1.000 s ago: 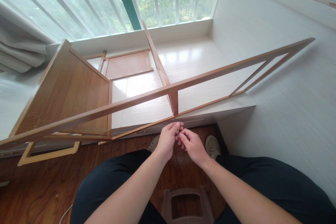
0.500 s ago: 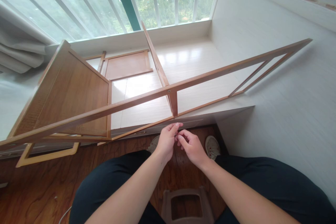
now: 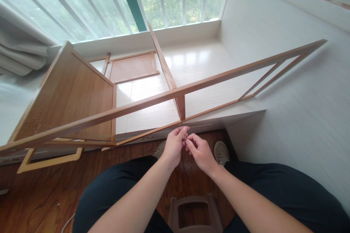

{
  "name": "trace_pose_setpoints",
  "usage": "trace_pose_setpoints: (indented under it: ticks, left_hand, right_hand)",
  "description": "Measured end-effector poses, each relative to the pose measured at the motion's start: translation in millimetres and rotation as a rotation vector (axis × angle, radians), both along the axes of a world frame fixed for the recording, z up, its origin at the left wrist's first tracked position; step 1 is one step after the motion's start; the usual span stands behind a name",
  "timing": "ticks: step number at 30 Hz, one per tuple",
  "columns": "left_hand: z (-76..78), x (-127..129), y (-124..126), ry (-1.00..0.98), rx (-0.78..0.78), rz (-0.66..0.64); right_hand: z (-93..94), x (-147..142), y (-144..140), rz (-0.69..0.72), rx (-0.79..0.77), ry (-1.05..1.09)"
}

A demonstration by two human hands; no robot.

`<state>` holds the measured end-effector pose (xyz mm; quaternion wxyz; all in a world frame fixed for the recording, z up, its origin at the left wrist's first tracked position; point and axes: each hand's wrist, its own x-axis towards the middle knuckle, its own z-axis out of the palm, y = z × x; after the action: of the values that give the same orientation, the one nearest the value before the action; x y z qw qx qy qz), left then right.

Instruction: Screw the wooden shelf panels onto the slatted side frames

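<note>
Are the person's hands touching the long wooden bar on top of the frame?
No, the left hand and right hand meet around a small metal piece well below the long wooden bar.

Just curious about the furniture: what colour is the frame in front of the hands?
Warm honey-brown wood frame, seen in the head view.

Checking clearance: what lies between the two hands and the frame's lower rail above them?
Head view: only bare wood floor separates the left hand and right hand from the lower rail.
</note>
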<state>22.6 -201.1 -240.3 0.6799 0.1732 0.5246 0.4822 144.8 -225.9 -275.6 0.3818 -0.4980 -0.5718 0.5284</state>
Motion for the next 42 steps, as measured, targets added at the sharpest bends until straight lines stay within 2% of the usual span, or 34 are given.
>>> trace_pose_setpoints:
  ticks: [19, 29, 42]
  left_hand:
    - [-4.3, -0.4, 1.3, -0.005, -0.02, 0.04]
    - [-6.2, 2.2, -2.1, 0.055, 0.023, -0.018]
    - [-5.4, 1.1, -1.0, -0.02, -0.005, 0.053]
  right_hand:
    - [0.0, -0.3, -1.1, 0.021, -0.004, -0.007]
    - [5.4, -1.3, -0.5, 0.038, -0.018, -0.019]
    - [2.6, -1.5, -1.8, 0.035, -0.023, -0.018]
